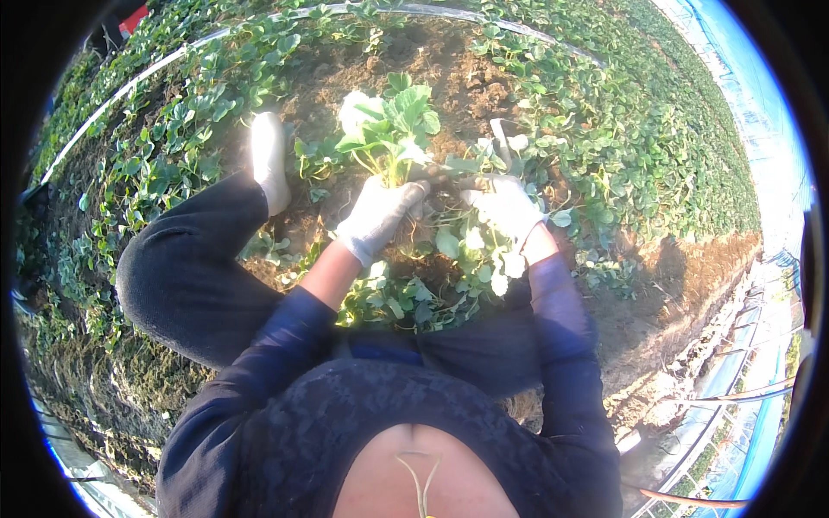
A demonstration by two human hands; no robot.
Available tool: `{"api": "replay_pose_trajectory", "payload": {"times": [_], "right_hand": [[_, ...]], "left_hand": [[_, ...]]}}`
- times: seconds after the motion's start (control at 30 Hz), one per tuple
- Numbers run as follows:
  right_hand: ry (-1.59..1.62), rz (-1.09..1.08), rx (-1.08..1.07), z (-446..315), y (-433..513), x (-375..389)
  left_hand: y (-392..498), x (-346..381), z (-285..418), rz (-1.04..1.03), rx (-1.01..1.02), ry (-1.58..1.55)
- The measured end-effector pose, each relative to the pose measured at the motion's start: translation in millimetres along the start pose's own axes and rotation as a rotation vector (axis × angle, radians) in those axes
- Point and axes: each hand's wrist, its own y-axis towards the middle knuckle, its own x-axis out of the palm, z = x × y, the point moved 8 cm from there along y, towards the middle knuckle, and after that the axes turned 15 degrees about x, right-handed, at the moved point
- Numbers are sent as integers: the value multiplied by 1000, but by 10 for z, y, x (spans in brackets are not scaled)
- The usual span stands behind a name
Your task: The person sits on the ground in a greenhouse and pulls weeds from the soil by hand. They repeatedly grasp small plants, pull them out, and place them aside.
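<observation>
In a white glove, my left hand (383, 213) is closed around the stems of a bunch of leafy strawberry plants (395, 129), leaves upward, with thin roots hanging under the fist. My right hand (505, 204), also gloved, is at the right among stems and leaves, its fingers pointing toward the left hand; whether it grips anything is not clear. A narrow pale strip (500, 139), perhaps part of a tool, sticks up just beyond it. Loose green plants (479, 252) lie below the right hand, and more (395, 298) lie near my lap.
Strawberry plants (622, 149) cover the ground at the right and left. Bare brown soil (453, 71) shows ahead. My bent leg (194, 265) and a pale-covered foot (269, 155) are at the left. A long pale strip (214, 39) curves across the far side. Blue-white plastic sheeting (771, 129) edges the right.
</observation>
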Motion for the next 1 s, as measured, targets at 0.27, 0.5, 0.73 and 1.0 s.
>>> {"api": "replay_pose_trajectory", "payload": {"times": [0.27, 0.5, 0.73, 1.0], "right_hand": [[40, -219, -55, -245, -184, 136], [-45, 73, -194, -221, -118, 34], [393, 673, -237, -234, -410, -884], [-303, 501, -321, -388, -342, 43]], "left_hand": [[-58, 91, -114, -96, -156, -3], [-101, 153, -87, -74, -191, -52], [-4, -263, -326, 178, -137, 75], [-34, -119, -324, 246, 41, 1]]}}
